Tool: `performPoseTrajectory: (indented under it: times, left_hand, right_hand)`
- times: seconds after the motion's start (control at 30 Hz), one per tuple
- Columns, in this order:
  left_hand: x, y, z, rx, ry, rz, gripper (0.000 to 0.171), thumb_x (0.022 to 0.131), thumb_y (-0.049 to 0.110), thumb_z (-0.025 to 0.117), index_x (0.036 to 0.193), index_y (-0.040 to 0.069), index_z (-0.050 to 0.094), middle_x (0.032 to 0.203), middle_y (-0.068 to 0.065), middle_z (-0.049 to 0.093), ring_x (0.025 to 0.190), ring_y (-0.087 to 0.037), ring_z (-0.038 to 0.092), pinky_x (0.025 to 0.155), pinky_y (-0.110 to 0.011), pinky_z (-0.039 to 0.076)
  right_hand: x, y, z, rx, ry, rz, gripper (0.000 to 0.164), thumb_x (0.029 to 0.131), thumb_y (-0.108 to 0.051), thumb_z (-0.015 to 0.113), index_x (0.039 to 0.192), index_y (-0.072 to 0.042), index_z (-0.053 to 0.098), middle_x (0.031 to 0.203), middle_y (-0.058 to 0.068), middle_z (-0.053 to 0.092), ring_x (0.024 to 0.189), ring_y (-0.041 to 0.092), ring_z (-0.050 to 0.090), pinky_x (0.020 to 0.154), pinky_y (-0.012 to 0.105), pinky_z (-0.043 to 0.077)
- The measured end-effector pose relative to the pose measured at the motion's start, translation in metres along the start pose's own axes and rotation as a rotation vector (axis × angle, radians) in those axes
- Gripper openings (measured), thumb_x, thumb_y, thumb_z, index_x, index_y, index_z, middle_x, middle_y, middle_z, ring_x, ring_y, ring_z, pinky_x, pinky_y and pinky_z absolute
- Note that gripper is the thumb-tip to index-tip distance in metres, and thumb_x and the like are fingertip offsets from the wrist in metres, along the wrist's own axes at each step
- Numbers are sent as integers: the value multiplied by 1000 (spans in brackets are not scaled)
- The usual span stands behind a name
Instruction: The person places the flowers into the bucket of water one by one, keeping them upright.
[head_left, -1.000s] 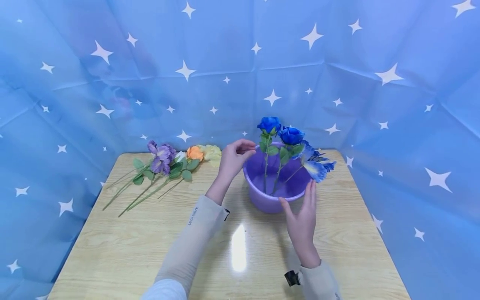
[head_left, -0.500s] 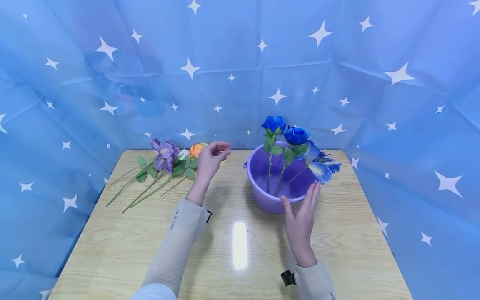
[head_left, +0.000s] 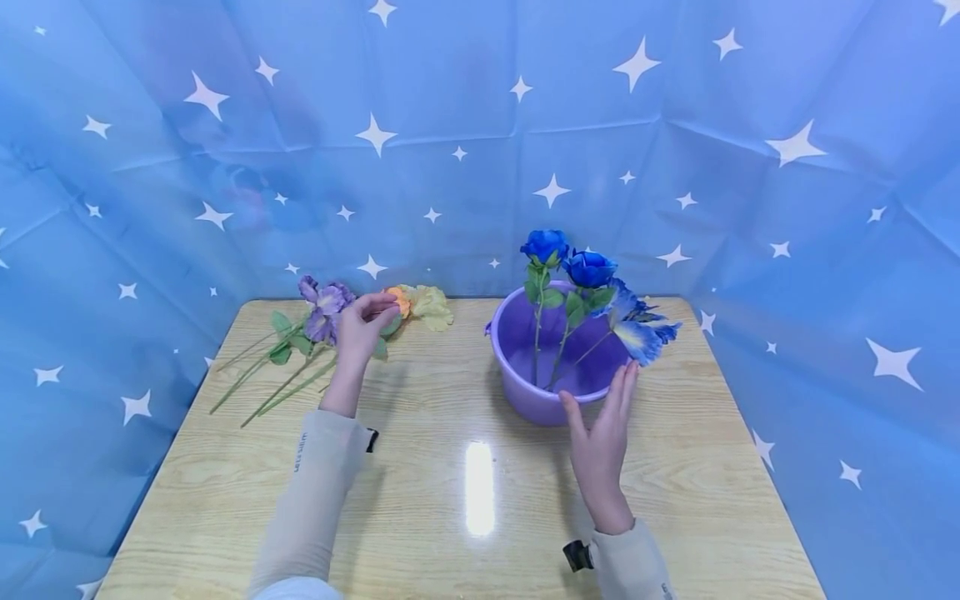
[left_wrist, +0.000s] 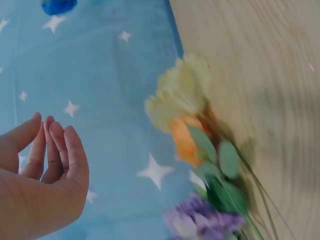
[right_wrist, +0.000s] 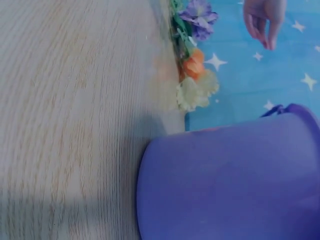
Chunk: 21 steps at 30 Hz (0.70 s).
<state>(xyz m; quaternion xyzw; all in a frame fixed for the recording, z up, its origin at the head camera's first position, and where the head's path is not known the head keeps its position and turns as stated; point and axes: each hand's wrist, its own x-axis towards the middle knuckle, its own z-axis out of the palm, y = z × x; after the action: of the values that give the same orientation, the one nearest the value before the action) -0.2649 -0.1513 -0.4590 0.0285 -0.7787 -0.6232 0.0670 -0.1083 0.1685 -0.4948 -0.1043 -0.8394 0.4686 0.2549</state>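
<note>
My left hand (head_left: 361, 333) hovers above the flowers lying at the left back, thumb and fingers apart with nothing between them. Beneath and around it lie a purple flower (head_left: 322, 307), an orange rose (head_left: 400, 301) and a pale yellow flower (head_left: 429, 307). The white bloom is hidden behind the hand in the head view. At the near right rim of the purple bucket (head_left: 536, 408), my right hand (head_left: 602, 450) rests with its fingers straight. Two blue roses (head_left: 590, 269) and a blue iris-like flower (head_left: 637, 327) lean inside the bucket.
Several green stems (head_left: 258, 387) spread toward the left front of the wooden table (head_left: 420, 500). A blue cloth with white stars (head_left: 450, 100) hangs behind and at both sides. The bucket's handle joint (head_left: 487, 329) sticks out at its left.
My left hand has moved left from the bucket's rim to over the lying flowers. The right hand stays at the bucket, and the blue flowers keep their places.
</note>
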Motion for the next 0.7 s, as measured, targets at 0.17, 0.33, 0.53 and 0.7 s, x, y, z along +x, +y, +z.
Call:
performPoseTrajectory:
  times: [0.17, 0.33, 0.53, 0.7]
  left_hand:
    - [4, -19, -23, 16, 48, -14, 33, 92, 14, 72, 119, -4, 67, 103, -5, 73, 84, 5, 61, 78, -8, 49]
    - [7, -37, -46, 60, 93, -38, 31, 93, 18, 71, 117, -2, 69, 93, 18, 67, 84, 6, 60, 76, -10, 48]
    - [8, -58, -68, 89, 124, -118, 34, 95, 22, 69, 121, 0, 67, 89, 26, 64, 88, 8, 59, 82, -18, 51]
    - [6, -77, -81, 115, 128, -212, 34, 97, 23, 66, 125, 2, 65, 88, 26, 62, 90, 6, 58, 90, -23, 51]
  right_hand:
    - [0, 0, -1, 9, -3, -1, 92, 95, -33, 69, 158, 1, 11, 170, 7, -1, 157, 27, 3, 127, 49, 12]
    - [0, 0, -1, 17, -3, -4, 91, 94, -28, 70, 158, 1, 12, 170, 8, -1, 157, 27, 3, 127, 49, 12]
    - [0, 1, -2, 21, -6, -5, 92, 93, -26, 71, 158, 2, 13, 170, 7, 0, 157, 27, 4, 127, 50, 13]
    - [0, 0, -2, 25, -4, -3, 92, 92, -24, 72, 158, 1, 13, 170, 6, 0, 157, 27, 4, 127, 50, 13]
